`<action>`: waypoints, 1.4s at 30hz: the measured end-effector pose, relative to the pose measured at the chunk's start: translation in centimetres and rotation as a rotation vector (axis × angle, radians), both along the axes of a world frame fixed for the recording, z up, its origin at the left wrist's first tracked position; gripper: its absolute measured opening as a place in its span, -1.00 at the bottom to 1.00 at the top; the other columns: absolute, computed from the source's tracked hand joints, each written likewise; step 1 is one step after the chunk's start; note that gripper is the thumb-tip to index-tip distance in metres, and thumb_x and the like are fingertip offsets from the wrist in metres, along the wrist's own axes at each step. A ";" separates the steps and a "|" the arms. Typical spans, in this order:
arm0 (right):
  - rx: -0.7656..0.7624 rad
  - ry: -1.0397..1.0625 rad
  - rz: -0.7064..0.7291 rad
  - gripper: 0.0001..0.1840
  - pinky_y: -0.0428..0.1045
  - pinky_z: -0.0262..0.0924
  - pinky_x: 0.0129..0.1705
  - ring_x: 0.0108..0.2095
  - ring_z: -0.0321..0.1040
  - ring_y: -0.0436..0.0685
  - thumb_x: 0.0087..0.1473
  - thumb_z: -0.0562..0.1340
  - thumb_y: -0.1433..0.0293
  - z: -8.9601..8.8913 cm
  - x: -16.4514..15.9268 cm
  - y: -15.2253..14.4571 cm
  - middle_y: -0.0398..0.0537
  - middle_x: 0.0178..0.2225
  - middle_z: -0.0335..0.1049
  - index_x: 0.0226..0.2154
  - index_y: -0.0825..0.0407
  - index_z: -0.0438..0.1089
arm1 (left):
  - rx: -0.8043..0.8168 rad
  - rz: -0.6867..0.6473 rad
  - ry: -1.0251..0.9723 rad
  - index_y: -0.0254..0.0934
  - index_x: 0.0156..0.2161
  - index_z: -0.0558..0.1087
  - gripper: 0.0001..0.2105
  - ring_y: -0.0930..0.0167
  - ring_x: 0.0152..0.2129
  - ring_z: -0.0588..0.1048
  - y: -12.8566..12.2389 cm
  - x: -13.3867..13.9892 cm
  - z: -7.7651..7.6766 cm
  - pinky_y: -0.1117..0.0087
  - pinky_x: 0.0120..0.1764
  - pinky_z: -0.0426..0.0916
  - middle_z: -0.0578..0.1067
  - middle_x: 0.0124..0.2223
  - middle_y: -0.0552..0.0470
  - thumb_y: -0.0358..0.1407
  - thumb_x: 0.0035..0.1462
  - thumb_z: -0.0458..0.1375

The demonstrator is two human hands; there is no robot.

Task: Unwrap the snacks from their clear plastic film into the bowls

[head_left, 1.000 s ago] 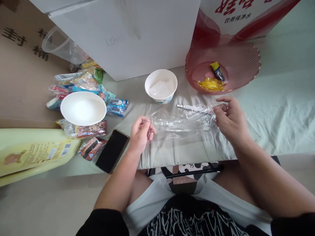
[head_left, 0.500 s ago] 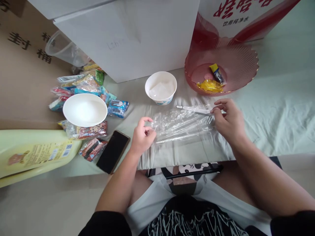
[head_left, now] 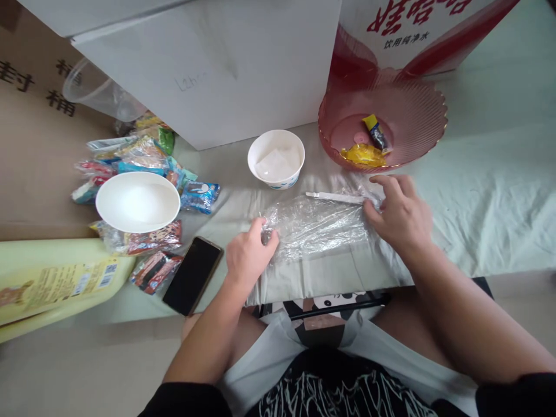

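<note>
A sheet of clear, wrinkled plastic film [head_left: 317, 229], possibly a flat bag, lies on the cloth in front of me. Along its upper edge lies a slim white strip [head_left: 334, 197] with a pointed left end; what it is I cannot make out. My left hand [head_left: 252, 252] is at the film's left edge, thumb and forefinger apart, the other fingers curled under. At the right end of film and strip is my right hand [head_left: 399, 211], its thumb and forefinger spread, the thumb tip by the strip's end. Just behind the film stands a white paper bowl [head_left: 277, 156] with a whitish packet inside.
A pink ribbed bowl [head_left: 428, 130] with two small wrapped snacks stands back right, before a red-and-white carton [head_left: 403, 40]. A white box [head_left: 208, 75] rises behind. Leftward are another white bowl [head_left: 138, 202], several snack packets [head_left: 200, 197], a phone [head_left: 193, 275] and a yellow-green package [head_left: 65, 284].
The right thumb and forefinger have opened from their pinch on the white strip, which now lies down. The left fingers have shifted slightly at the film's edge. The view has moved a little.
</note>
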State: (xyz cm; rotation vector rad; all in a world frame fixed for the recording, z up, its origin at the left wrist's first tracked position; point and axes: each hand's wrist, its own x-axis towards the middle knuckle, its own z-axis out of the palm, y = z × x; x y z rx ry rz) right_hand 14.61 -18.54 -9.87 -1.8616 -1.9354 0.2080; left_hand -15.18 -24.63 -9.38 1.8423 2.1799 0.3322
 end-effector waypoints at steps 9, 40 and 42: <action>0.174 -0.009 0.317 -0.56 0.23 0.32 -0.02 -0.06 0.37 0.31 0.12 0.19 0.42 -0.1 -1.9 -0.9 0.15 0.01 0.35 0.08 -0.03 0.34 | 0.209 -0.235 -0.129 -0.26 0.17 0.38 -0.61 0.08 0.04 0.47 0.3 0.2 -1.3 0.01 0.10 0.35 0.54 0.02 -0.24 -0.26 0.25 0.19; 0.243 0.259 0.722 -0.54 0.32 0.22 0.23 0.24 0.29 0.39 0.17 0.24 0.20 2.3 -4.0 -2.7 0.13 0.13 0.38 0.10 -0.09 0.27 | -0.511 -0.343 -1.424 -0.13 -0.30 0.31 -0.46 0.19 -0.40 0.59 -0.9 -1.3 1.8 0.07 -0.24 0.53 0.29 -0.55 0.13 0.23 -0.17 0.34; 0.221 0.290 0.839 -0.46 0.35 0.10 0.33 0.33 0.20 0.40 0.16 0.26 0.13 2.9 -4.2 -3.3 0.11 0.19 0.37 0.15 -0.10 0.25 | -0.599 -0.409 -1.390 -0.14 -0.35 0.35 -0.44 0.22 -0.48 0.56 -1.1 -1.3 2.3 0.08 -0.32 0.53 0.26 -0.59 0.13 0.28 -0.20 0.33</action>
